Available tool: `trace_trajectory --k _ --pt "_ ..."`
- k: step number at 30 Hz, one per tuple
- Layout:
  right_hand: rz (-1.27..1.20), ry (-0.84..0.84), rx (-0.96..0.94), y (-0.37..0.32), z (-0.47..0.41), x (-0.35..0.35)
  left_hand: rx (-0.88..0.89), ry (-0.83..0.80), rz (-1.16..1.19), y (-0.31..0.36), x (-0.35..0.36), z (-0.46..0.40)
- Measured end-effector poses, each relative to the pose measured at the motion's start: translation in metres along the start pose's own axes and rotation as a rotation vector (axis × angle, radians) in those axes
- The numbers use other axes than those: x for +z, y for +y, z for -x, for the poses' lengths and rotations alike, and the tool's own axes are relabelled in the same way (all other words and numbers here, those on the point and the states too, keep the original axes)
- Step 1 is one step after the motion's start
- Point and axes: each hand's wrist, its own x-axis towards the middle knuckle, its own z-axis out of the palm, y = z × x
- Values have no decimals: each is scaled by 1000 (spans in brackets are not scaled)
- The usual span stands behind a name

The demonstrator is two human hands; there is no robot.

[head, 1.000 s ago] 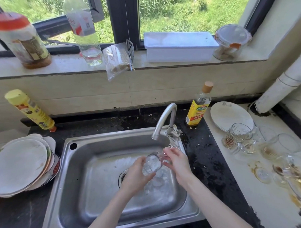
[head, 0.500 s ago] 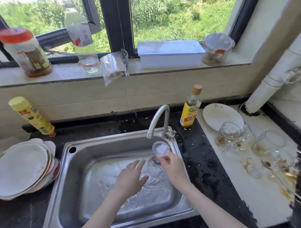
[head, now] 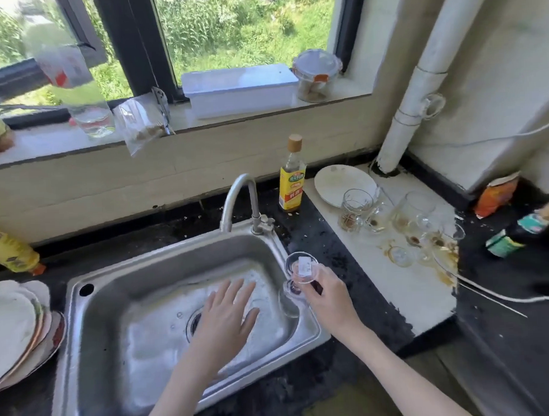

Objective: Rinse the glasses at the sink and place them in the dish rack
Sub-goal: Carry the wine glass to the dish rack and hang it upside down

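Dirty glasses (head: 392,222) crowd counter (head: 378,285) beside sink (head: 113,275).

Black counter (head: 327,246); dirty glasses (head: 357,209), plate (head: 337,182), bottle (head: 292,179).

A: Entry: glasses, count?
B: One glass (head: 302,269) in the right grip (head: 327,299). To that grip's right, dirty glasses (head: 357,205) on the counter (head: 394,284): at least five, overlap blocks an exact tally.
A: Plates?
B: One plate (head: 337,182) beyond the right grip. One stack of plates (head: 13,326) left of the left grip (head: 227,315), number unresolved.
A: Bottles?
B: Three: oil bottle (head: 292,179), yellow bottle (head: 10,251), clear bottle (head: 76,90).
A: Fixtures?
B: One sink (head: 85,339), one tap (head: 238,196).
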Motion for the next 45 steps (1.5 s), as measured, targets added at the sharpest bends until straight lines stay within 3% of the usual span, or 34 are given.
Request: trace_trajectory --k 13,22,33,45 --pt "-191 626 352 15 230 -41 617 -184 -1 95 21 54" --pt "-198 1029 579 45 424 -108 996 -296 40 257 27 145" --pt "-135 1224 711 81 658 -207 1292 -403 95 464 84 296" --pt "-195 1447 795 155 766 -325 1455 -473 104 669 148 335"
